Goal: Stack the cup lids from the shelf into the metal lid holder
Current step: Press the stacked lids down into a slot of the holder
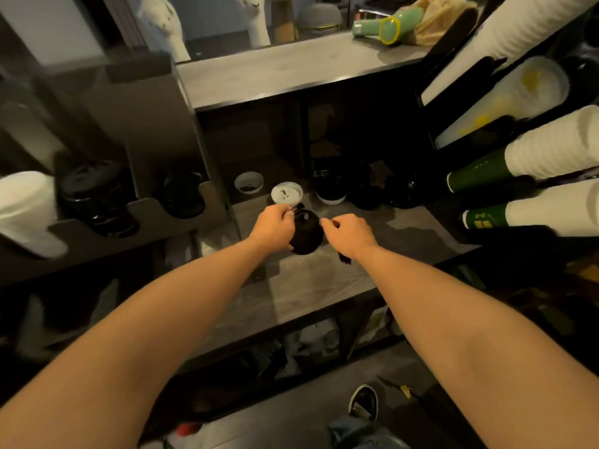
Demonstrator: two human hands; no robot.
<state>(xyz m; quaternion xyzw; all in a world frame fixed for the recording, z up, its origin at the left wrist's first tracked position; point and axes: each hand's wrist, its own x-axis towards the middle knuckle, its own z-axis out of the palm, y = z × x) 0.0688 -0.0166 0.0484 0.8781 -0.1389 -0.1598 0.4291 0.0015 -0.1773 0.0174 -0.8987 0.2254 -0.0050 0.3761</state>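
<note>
The left hand curls its fingers round the far left rim of a round black stack of plastic cup lids, held just above the grey wood-grain shelf. How many lids are in it cannot be made out. The right hand is at the stack's right edge with its fingers curled and thumb against forefinger. Whether it pinches anything is unclear, and a small dark scrap under its wrist is too blurred to name.

Just beyond the hands one white round plastic lid lies flat on the shelf. Further right, several dark lids sit in shadow, hard to count.

At left the grey metal lid holder shows three stacks: one white, cut off by the frame edge, and two black.

At right four sleeves of paper cups lie sideways, cut off by the frame.

Above, a grey desk runs across. The room is dim, and below the shelf the clutter is unreadable.
</note>
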